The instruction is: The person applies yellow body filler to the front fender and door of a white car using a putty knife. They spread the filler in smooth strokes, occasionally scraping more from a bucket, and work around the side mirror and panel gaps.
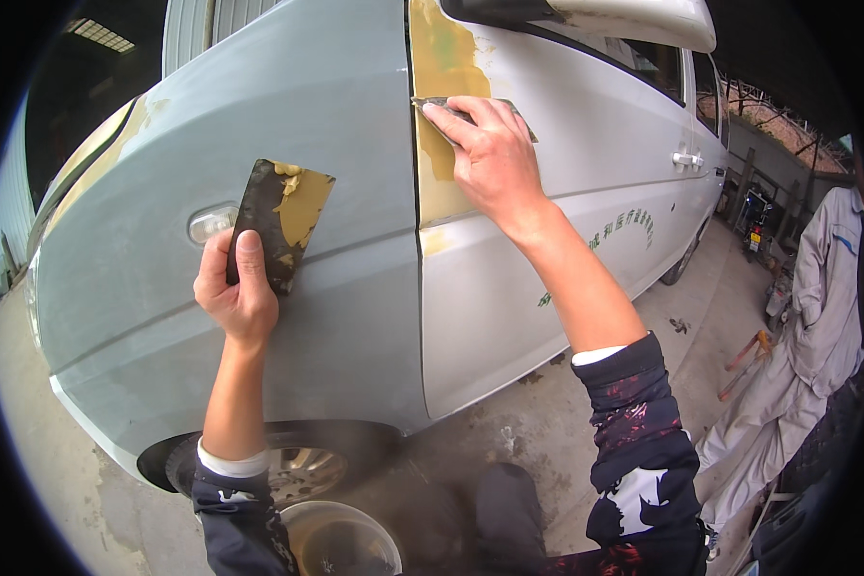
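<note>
Tilted plate [276,227] (putty-smeared), dark spreader [522,118]

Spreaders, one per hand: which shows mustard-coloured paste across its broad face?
The dark spreader in the left hand: paste coats much of its face. The other spreader, in the right hand, is held at the white door.

Green writing [622,222] is seen on the white door [480,326] of the van [355,173]. It is made up of small Chinese signs, set in a slanting row that is tipped up toward the back. The signs are seen smaller toward that end. Another green mark [545,300] is seen lower down, just left of the right arm [588,278], by which part of the door is covered.
</note>
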